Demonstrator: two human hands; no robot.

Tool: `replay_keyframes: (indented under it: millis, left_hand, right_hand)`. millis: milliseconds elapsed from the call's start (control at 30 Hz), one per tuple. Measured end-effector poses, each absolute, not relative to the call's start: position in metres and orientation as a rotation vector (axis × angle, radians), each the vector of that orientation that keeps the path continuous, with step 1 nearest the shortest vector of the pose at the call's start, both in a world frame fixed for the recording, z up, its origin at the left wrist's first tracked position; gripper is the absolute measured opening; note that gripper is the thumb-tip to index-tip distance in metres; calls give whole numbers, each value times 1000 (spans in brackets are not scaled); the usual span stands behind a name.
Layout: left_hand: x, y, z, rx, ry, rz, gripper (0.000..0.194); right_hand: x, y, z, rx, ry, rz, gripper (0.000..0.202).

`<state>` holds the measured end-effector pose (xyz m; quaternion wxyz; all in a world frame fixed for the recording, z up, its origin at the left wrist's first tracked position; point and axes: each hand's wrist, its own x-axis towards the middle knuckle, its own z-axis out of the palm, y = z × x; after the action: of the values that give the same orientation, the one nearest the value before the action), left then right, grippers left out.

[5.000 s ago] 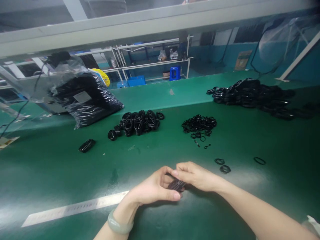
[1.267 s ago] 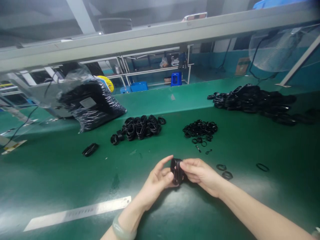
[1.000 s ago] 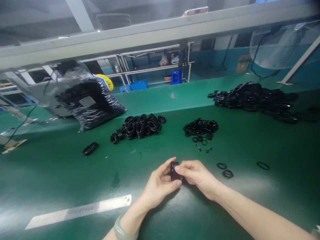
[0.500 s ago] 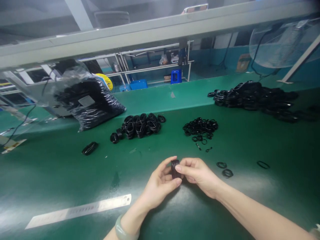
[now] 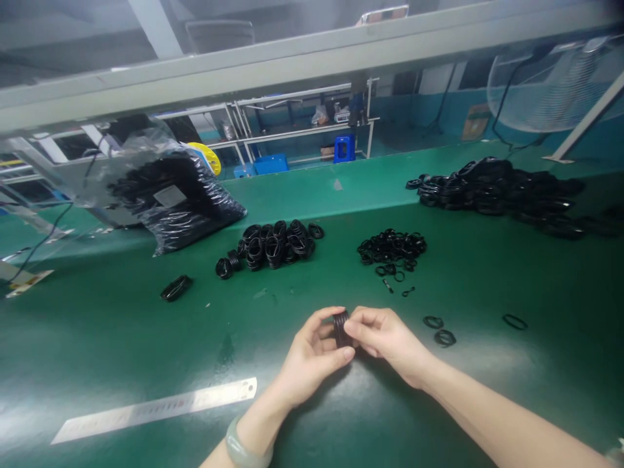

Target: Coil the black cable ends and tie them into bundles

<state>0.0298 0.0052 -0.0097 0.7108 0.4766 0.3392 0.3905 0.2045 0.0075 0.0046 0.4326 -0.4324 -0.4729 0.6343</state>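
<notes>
Between my two hands is a coil of black cable (image 5: pixel 342 330), held upright above the green table. My left hand (image 5: pixel 314 354) grips it from the left, with the thumb below and the fingers at the top and behind. My right hand (image 5: pixel 383 338) pinches the coil's right side between thumb and fingers. Its fingertips are partly hidden. Beyond my hands lies a pile of small black rings (image 5: pixel 392 247), with a few loose pieces in front of it. Further left sits a cluster of similar black coils (image 5: pixel 275 246).
A steel ruler (image 5: pixel 158 409) lies at the front left, near a single black coil (image 5: pixel 176 288). Loose black rings (image 5: pixel 444 338) rest to the right. At the back stand a plastic bag of black items (image 5: pixel 175 198) and a large black heap (image 5: pixel 497 192). A shelf beam (image 5: pixel 292 71) crosses overhead.
Both hands keep nearly the same position around the coil. My right thumb and fingers have shifted very slightly against it. The surrounding things have not moved.
</notes>
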Motion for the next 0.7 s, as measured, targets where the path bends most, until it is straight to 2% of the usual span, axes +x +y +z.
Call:
replay_keyframes:
  millis: [133,267,467,633,700]
  left_hand:
    - [30,5,-9,1069,767,845,61]
    - [33,3,-10,1089,792,813,73]
    - [37,3,-15,1129,796,867,57]
    - [33,5,-15,1054,716,751,81]
    - [31,5,-15,1049,694,742,82]
  right_hand:
    - [207,11,2,-1112,-1197,1665,58]
    - [201,8,1,-1089,-1100,1724,52]
    - [190,1,-6,-1048,-958,1662,48]
    - [189,4,-7,-1077,-843,1723,50]
    - [191,6,-6,-1073,-824,1762,50]
